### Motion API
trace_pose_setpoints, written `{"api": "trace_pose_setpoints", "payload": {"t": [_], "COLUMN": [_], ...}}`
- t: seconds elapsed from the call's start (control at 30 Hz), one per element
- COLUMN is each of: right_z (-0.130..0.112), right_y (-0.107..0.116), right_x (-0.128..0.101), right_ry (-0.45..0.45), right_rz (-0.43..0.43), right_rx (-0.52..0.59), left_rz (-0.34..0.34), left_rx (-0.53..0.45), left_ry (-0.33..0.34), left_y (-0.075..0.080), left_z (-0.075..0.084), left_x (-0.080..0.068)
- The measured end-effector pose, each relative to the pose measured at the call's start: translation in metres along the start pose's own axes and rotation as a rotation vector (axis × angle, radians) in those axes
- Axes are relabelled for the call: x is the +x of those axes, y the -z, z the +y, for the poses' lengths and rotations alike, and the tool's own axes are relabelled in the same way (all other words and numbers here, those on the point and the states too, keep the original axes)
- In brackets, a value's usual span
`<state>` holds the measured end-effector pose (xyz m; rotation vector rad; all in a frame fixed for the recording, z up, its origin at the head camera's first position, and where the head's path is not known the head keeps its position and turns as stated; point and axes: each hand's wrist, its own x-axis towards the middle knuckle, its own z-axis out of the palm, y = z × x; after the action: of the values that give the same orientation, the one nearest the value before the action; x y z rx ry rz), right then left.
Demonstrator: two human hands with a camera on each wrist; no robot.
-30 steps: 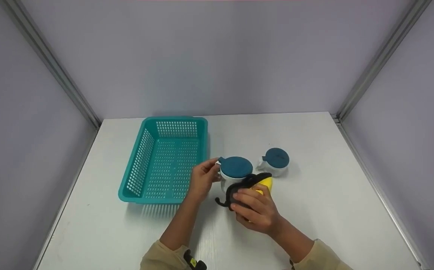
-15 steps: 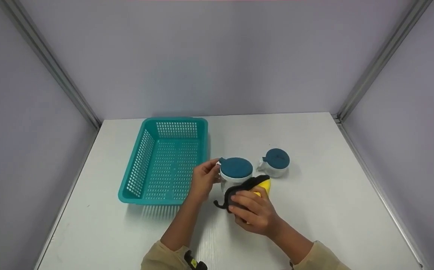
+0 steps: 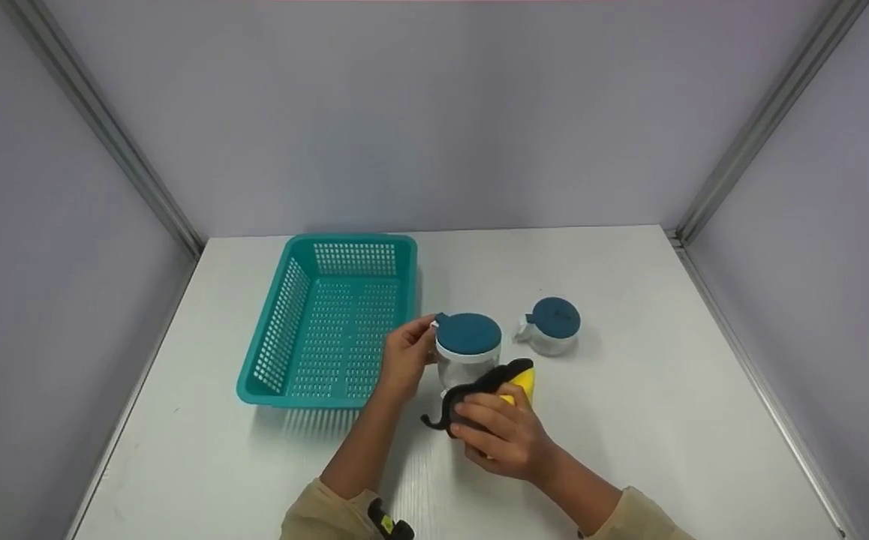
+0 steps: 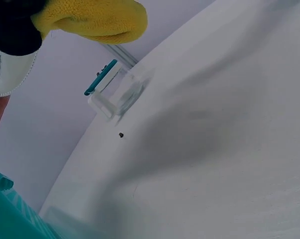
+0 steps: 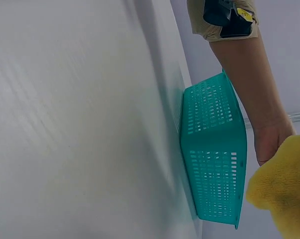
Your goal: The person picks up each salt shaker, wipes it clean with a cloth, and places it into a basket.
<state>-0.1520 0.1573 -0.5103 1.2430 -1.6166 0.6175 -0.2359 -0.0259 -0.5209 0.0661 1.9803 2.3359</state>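
Sitting on the white table [image 3: 629, 420], teal basket [image 3: 329, 322] far left, left hand [image 3: 404, 356] curled round the clear jar [image 3: 466, 358] with teal lid, right hand [image 3: 502, 435] gripping a yellow-black cloth [image 3: 494, 382] against its front, smaller jar [image 3: 551, 326] just right.

**White table, 3 items on it**

White table [image 3: 629, 420] fills lower half of head view, walled by pale purple panels w/ metal corner posts at upper left & upper right. Surface matte, faint streaks near bottom centre.

Teal basket [image 3: 329, 319], perforated plastic, sits left of centre, long side running toward back wall.

Large jar [image 3: 467, 352], clear w/ dark teal lid, stands just right of basket, frame centre; base partly hidden so contact w/ table not certain.

Small jar [image 3: 551, 327], same teal lid, clear handle at its left, stands right of large jar, near but apart. Left wrist view shows it [image 4: 112, 92] resting on table, upper left of frame.
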Motion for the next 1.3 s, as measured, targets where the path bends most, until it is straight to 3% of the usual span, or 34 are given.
{"api": "trace_pose_setpoints", "payload": {"t": [0.17,0.4,0.53,1.0,1.3], "right_z": [0.003,0.010,0.010,0.005,0.005], "right_y": [0.003,0.008,0.009,0.007,0.000], "right_x": [0.004,0.017,0.022,0.035,0.018], "right_ry": [0.000,0.024,0.031,0.032,-0.037], "right_rz": [0.022,0.053,0.055,0.077,0.007], "right_rx": [-0.006,-0.025,-0.027,-0.015,-0.053], "left_rz": [0.014,-0.001,-0.006,0.052,0.081], "left_rx": [-0.006,-0.039,-0.029,-0.007,0.017], "left_ry": [-0.027,-0.012,-0.024,-0.068,-0.080], "left_y": [-0.002,-0.006,-0.006,-0.011,-0.018], "left_z": [-0.001,0.025,0.028,0.033,0.026], "left_x": [0.000,-0.012,-0.013,-0.015,-0.013]}}
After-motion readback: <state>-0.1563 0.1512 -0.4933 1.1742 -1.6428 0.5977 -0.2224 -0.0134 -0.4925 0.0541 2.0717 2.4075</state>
